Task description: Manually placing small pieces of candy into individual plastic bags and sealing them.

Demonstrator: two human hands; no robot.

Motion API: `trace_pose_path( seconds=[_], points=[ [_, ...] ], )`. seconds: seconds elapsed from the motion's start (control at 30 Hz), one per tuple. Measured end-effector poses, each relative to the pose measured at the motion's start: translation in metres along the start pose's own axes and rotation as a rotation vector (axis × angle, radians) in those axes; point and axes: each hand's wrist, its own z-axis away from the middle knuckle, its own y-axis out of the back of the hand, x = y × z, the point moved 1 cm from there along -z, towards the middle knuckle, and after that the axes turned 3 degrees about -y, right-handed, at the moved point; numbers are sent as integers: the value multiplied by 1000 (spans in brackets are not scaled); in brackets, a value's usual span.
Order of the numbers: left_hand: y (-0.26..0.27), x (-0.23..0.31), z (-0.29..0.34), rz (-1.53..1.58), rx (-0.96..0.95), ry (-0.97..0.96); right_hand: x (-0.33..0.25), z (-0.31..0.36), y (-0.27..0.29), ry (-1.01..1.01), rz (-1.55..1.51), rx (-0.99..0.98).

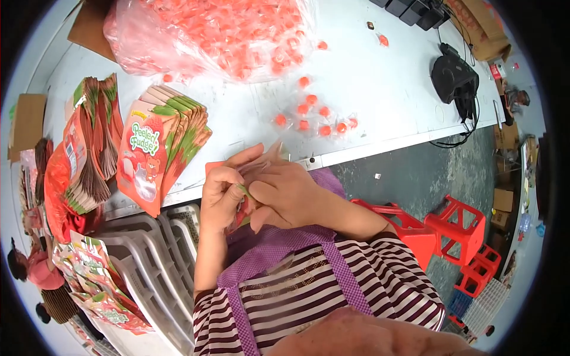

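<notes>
Close to the near edge of the table, both my hands work on one red and green candy pouch. My left hand pinches its green edge between thumb and fingers. From the other side my right hand grips the same pouch, fingers curled; much of the pouch is hidden behind my hands. Several loose red candies in clear wrappers lie just beyond my right hand. A fanned stack of flat printed pouches rests on the table to the left of my hands.
A large clear plastic bag full of red candies sits at the back. More pouches stand bundled at far left. Pale plastic crates are stacked below the table's left edge, filled pouches beside them. Red stools stand right; a black device has cables.
</notes>
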Motion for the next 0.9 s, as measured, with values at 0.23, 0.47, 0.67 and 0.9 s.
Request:
trace_pose_path(
  seconds=[0.23,0.47,0.67,0.9],
  points=[
    [2,7,-5,-25,-74,-115,-2,-5,4,215,205,355],
    [8,12,0,-71,-41,-104,20,0,23,192,-141,199],
    [16,17,-2,-188,0,-155,116,-5,56,-310,803,137],
    [5,22,-5,-224,-26,-107,97,6,42,-472,741,-18]
  ],
)
